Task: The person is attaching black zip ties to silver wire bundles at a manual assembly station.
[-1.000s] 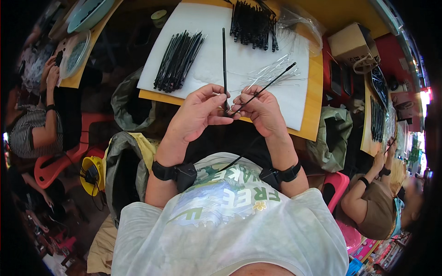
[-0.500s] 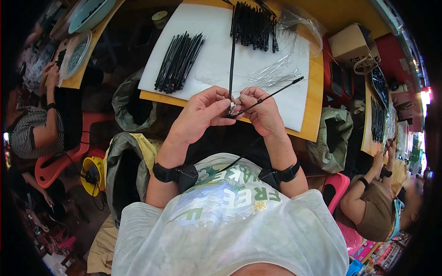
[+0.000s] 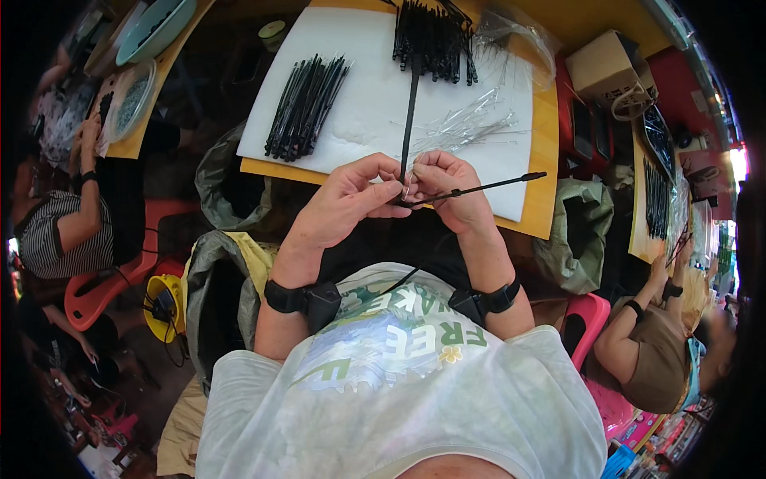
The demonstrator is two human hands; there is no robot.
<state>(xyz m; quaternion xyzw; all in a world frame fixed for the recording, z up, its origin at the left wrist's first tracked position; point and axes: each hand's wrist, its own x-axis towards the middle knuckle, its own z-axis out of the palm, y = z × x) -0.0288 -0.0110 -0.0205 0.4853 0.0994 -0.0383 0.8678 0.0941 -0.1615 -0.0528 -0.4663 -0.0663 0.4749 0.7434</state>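
Two black rods meet low between the hands, and we have them right in the middle of the scene, near the close edge of the table [image 3: 542,164]. The left hand [image 3: 343,199] has thumb and fingers pressed together on the upright rod [image 3: 410,116], which points away toward the far side. The right hand [image 3: 464,211] is pinching too, thumb against forefinger, on what looks to us like a thin shiny wire [image 3: 409,190]; the fingertips hide most of it. The slanting rod [image 3: 503,184] crosses in front of that hand and reaches out right. Whether the two rods are joined where they meet, we cannot tell.

Now over the white sheet [image 3: 363,120]: we spot a bundle of black rods [image 3: 307,110] on the left, a thicker bunch [image 3: 431,44] at the far side, and loose silvery wires [image 3: 471,120] spread on the right. A clear plastic bag [image 3: 523,36] slumps at the far right corner, and beyond it we have a cardboard box [image 3: 602,72]. Left of the person, a yellow bucket [image 3: 177,307]; on the right, a grey-green sack [image 3: 576,239] beside the table.
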